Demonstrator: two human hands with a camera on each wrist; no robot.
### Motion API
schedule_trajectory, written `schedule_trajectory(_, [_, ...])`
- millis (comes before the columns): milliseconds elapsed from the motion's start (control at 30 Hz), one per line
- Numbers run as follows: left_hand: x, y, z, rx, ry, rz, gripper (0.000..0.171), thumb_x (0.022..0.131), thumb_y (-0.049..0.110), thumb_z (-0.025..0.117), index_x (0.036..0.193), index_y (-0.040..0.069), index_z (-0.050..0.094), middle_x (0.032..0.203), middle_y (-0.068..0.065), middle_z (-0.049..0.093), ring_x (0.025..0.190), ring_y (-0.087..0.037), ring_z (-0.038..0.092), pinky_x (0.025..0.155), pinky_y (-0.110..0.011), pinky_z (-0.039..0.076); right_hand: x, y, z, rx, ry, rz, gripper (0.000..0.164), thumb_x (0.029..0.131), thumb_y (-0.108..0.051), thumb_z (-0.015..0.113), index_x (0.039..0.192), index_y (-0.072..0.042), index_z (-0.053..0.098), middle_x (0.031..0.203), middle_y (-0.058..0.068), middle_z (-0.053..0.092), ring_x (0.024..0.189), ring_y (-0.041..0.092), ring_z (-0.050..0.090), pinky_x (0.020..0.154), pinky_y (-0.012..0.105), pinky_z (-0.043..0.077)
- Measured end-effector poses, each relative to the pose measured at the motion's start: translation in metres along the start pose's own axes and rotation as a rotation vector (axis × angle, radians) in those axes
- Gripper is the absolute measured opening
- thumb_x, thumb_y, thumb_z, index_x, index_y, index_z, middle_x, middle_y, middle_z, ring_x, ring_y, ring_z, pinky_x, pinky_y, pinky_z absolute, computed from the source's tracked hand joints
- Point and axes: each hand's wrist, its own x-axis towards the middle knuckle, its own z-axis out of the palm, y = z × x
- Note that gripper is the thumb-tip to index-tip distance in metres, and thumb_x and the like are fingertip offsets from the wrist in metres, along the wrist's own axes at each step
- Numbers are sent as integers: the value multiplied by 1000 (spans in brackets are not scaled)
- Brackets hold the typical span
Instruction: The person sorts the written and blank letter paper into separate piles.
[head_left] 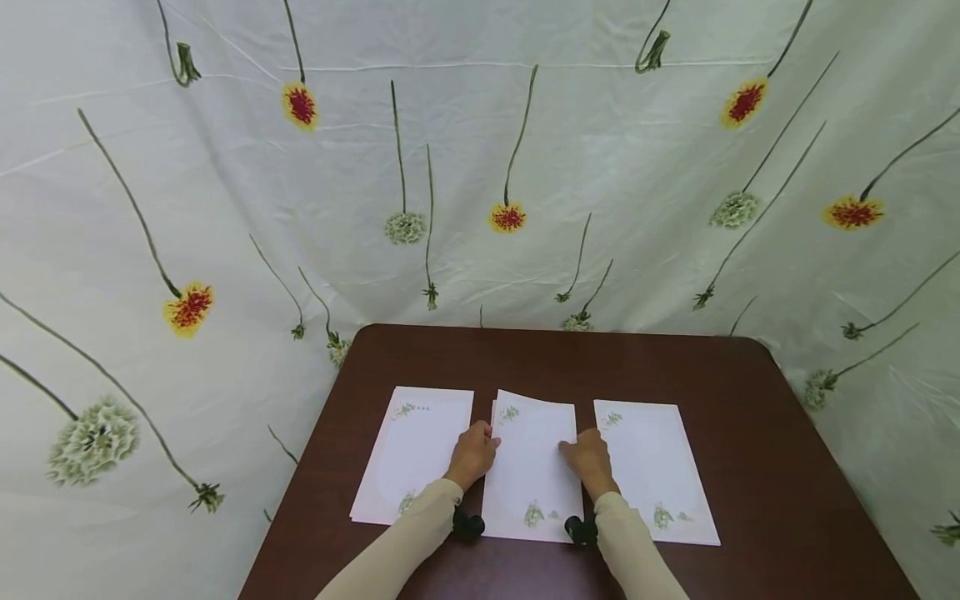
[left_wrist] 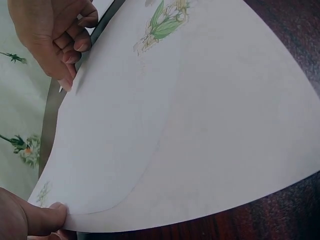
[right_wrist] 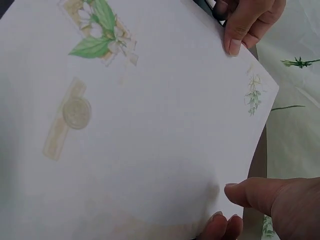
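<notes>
A white sheet of paper (head_left: 534, 467) with green floral prints lies at the middle of the table, its far edge curving upward. Another sheet's edge shows at its upper left. My left hand (head_left: 474, 455) pinches the left edge of the middle sheet, its thumb on the upper face in the left wrist view. At the opposite edge, my right hand (head_left: 589, 460) pinches the paper between thumb and fingers. A curved outline crosses the paper (left_wrist: 135, 130) in the left wrist view. Part of the fingers is hidden under the sheet.
Similar printed papers lie on both sides, a left stack (head_left: 420, 450) and a right sheet (head_left: 652, 467). All rest on a dark brown table (head_left: 750, 467) with rounded far corners. A flower-patterned white curtain (head_left: 480, 150) hangs behind and around it. Dark devices (head_left: 468, 525) sit at both wrists.
</notes>
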Motion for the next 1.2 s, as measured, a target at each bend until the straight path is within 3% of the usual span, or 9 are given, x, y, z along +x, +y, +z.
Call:
schedule_trajectory(133, [2,-1,1,-4,0,5,13,98,13,64,96,4,55,79,-5,58,70,-20,54,62,-34,46,1,0,0,26,6,10,28,87,-15,66,76,8,55,66,12,52,61,26,50,55,38,43])
schedule_trajectory(200, [2,-2,0,-10,4,15,13,98,12,63,96,4,55,78,-5,58,70,-21,54,62,-35,45,1,2,-1,42,2,13,29,88,-15,66,79,11,56,70,16,55,64,28,53,57,39,45])
schedule_trajectory(367, [5,-4,0,-40,-1,42,11,98,12,62,96,3,56,80,-7,62,72,-21,56,65,-37,47,-1,6,-4,61,4,-1,43,90,-18,66,109,19,53,97,29,60,83,37,60,71,47,52])
schedule_trajectory(533, [8,-4,-2,-68,-14,21,13,100,14,62,99,1,58,82,-7,62,74,-21,58,67,-38,49,0,10,-7,7,-1,-27,33,94,-21,64,91,11,58,79,16,58,69,27,55,59,38,46])
schedule_trajectory(700, [7,-2,-4,-103,-27,-11,17,100,16,62,102,0,58,86,-8,61,76,-21,58,69,-39,49,0,14,-12,-31,-24,-51,25,97,-21,62,89,2,60,79,11,59,71,25,57,62,39,47])
schedule_trajectory(1000, [6,15,5,-78,-38,63,22,99,24,62,90,4,58,78,-4,55,68,-18,51,61,-34,44,-1,21,-40,-30,-4,-77,23,100,-19,59,91,2,64,80,10,61,71,24,57,60,36,47])
schedule_trajectory(1200, [5,36,16,-68,-88,121,17,98,19,60,88,6,56,73,0,51,64,-15,47,58,-31,39,1,22,-68,-21,39,-50,25,100,-20,58,92,4,64,76,10,59,68,24,55,56,34,45])
